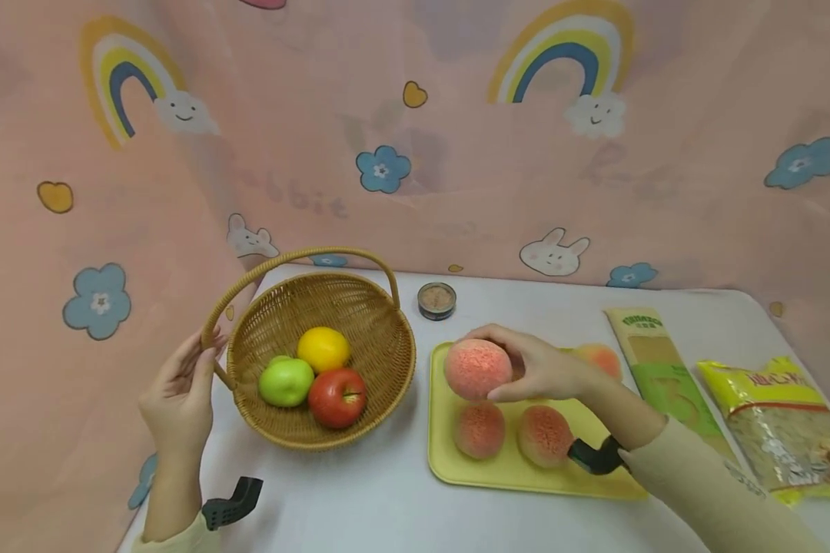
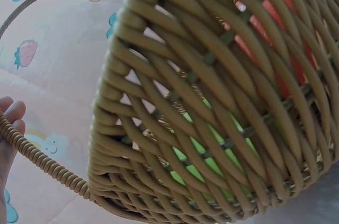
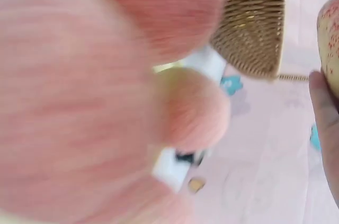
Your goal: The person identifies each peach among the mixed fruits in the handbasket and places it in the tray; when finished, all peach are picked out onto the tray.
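Observation:
My left hand (image 1: 180,395) grips the handle (image 1: 249,278) of a brown wicker basket (image 1: 380,338) at its left side; in the left wrist view, fingertips (image 2: 15,112) show behind the handle. Inside the basket lie a green apple (image 1: 286,382), a yellow lemon-like fruit (image 1: 323,349) and a red apple (image 1: 335,399). My right hand (image 1: 536,367) holds a pink peach (image 1: 478,369) over the left part of a yellow tray (image 1: 466,470). On the tray are a peach (image 1: 480,432), another peach (image 1: 545,436), and a paler peach (image 1: 600,359) partly hidden by the right arm.
A small round tin (image 1: 436,300) stands behind the tray, right of the basket. To the tray's right lie a green and tan packet (image 1: 671,376) and a yellow and clear food bag (image 1: 778,422). A patterned pink cloth (image 1: 443,223) hangs behind the white table (image 1: 360,499).

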The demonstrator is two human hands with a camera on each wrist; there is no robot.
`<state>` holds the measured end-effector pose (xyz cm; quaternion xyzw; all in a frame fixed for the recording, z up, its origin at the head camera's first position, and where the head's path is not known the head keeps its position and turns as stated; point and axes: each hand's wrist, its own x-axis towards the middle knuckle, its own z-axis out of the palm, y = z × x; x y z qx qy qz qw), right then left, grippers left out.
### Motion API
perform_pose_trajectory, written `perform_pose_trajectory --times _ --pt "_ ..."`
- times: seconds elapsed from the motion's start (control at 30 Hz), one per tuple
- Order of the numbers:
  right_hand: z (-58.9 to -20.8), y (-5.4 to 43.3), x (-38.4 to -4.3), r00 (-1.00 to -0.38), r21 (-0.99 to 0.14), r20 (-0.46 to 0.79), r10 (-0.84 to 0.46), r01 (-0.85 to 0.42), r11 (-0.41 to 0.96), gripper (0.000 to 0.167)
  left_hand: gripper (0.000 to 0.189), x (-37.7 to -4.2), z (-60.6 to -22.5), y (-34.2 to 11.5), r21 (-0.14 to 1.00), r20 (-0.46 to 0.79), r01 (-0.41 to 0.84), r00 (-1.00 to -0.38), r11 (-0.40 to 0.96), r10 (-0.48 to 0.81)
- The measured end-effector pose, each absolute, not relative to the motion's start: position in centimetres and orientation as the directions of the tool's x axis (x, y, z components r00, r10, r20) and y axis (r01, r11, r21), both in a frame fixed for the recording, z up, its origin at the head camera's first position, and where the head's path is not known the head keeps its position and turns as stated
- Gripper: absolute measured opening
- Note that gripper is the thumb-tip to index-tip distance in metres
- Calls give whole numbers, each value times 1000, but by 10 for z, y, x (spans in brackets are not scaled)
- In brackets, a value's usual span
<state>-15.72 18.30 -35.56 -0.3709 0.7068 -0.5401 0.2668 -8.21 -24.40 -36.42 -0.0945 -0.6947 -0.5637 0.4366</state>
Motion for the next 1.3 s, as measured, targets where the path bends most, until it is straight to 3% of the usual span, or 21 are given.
perform_pose_trajectory --times 0.23,0.5,0.7,0.87,1.3 --pt "-380 248 -111 -786 -920 53 -616 -278 275 65 29 -74 -361 -250 693 721 632 -590 348 -365" --pt "-403 305 -59 -927 -902 -4 -376 -159 401 64 30 -69 -356 -253 691 722 643 -584 332 -371" --pt "-426 314 -47 -961 -830 -15 -277 -142 539 63 29 -64 -354 -256 697 717 604 -581 386 -385" --pt "-434 315 -49 -972 -772 -96 -213 -62 633 65 29 -62 -353 -256 701 713 589 -581 403 -392" --pt "-432 323 -52 -946 -705 -226 -232 -5 709 67 34 -57 -353 -250 718 695 553 -599 424 -397"
